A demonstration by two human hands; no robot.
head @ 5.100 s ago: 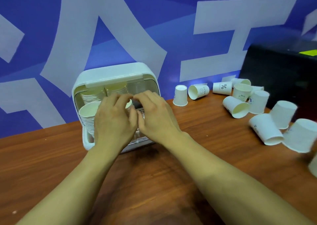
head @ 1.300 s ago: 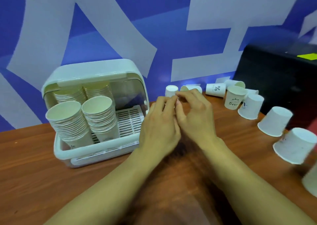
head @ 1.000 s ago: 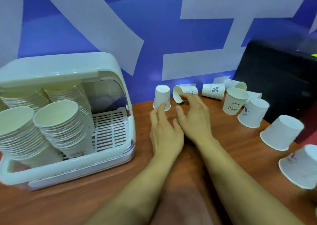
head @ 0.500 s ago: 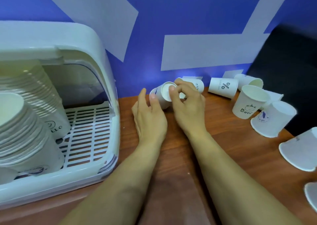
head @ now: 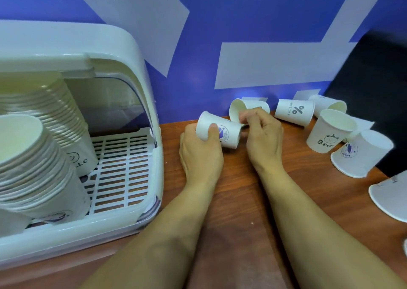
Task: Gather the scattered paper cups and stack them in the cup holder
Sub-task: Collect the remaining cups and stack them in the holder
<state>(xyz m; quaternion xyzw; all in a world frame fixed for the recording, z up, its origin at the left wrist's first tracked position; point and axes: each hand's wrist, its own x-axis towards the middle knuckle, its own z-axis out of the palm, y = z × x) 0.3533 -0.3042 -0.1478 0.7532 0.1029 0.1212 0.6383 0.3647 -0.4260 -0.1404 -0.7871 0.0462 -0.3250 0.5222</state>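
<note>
Left hand (head: 199,150): fingers curled round logo cup (head: 230,132), long axis 9-to-3.
Right hand (head: 264,134): apparently pinching second cup (head: 237,110) by the rim, at its 11 o'clock.
Cup holder (head: 123,46): 9 o'clock of both hands.

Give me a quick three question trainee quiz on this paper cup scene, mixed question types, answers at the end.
1. True or false: the Bear cup stands upright, mouth up.
2. The left hand grips the purple-logo cup in which pose? A) sideways B) upright C) mouth down
3. Fill in: the right hand curls its fingers on the rim of the open-mouthed cup, which lies on its ____.
Key: 1 true; 2 A; 3 side.
</note>
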